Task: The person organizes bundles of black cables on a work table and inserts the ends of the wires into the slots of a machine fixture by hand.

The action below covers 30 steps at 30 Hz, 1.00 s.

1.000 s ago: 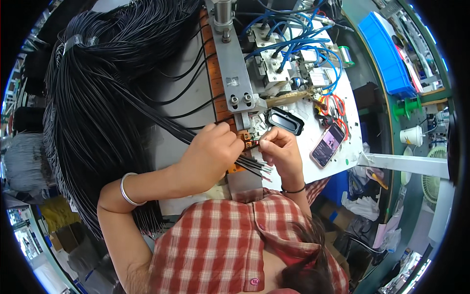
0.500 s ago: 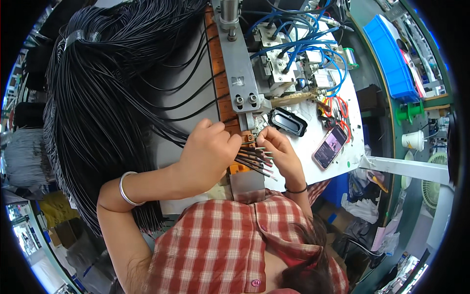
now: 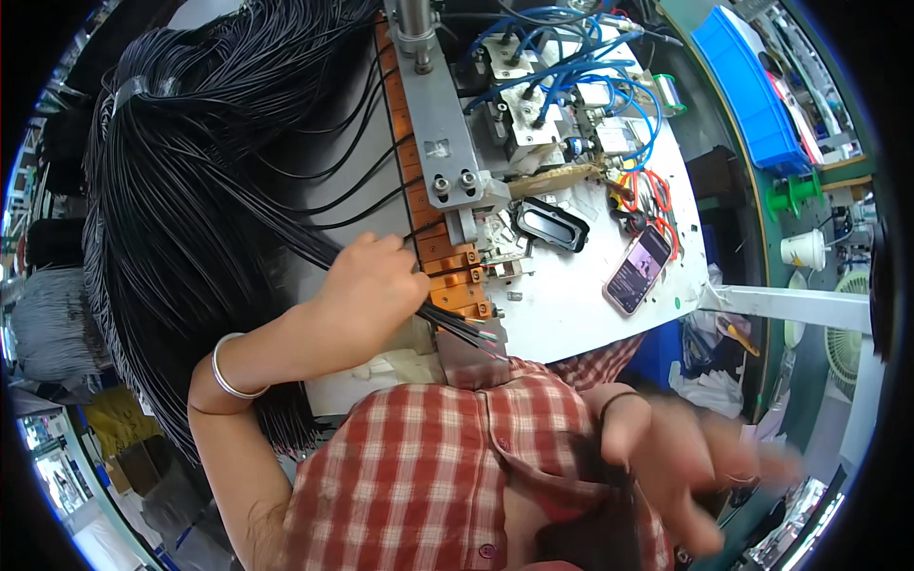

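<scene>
White worktop (image 3: 571, 309), crowded around the hands. Left hand (image 3: 367, 290): fingers curled narrow around several black cables (image 3: 457, 325), whose coloured ends poke out to the right of the grip. Orange fixture (image 3: 462, 297) just right of those fingers; large dark cable bundle (image 3: 167, 247) to their left. Phone (image 3: 640, 271) farther right. Right hand (image 3: 681, 457) blurred, well apart from the left, fingers spread wide.

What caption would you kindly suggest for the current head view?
Black wires in the left hand's grip beside an orange strip, with the right hand blurred at lower right.
</scene>
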### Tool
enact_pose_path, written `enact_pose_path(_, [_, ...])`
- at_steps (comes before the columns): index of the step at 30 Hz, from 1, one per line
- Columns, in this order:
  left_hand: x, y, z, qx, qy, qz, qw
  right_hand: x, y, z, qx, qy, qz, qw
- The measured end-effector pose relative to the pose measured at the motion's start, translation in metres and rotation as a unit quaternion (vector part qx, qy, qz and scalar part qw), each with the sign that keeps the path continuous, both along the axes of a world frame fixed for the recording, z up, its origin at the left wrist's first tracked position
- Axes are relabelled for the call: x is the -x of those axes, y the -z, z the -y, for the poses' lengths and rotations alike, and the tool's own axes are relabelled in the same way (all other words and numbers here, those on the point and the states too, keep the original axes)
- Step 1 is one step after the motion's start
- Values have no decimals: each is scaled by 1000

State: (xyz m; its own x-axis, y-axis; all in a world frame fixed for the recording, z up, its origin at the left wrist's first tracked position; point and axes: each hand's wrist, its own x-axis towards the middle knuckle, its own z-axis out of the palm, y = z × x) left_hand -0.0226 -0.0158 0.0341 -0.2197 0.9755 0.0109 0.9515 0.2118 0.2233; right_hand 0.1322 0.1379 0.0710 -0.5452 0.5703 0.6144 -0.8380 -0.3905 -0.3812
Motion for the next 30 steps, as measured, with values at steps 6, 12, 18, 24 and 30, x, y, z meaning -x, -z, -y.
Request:
enact_pose_path(6, [-1, -3, -6, -45, -45, 118, 991, -19, -22, -27, -272, -315, -100, 904])
enact_pose_path(12, [-7, -3, -9, -148, -64, 56, 985, 18, 53, -61, -98, -105, 111, 983])
enact_pose_path(18, [-12, 3, -14, -160, -69, 26, 984, 42, 107, -42, -118, -33, 518, 847])
enact_pose_path(24, [-12, 4, -13, -147, -75, 49, 985, 46, 103, -35, -96, -95, 478, 868])
enact_pose_path(30, [-11, 9, -13, -107, -55, 11, 993, 48, 103, -31, -111, -101, 519, 841])
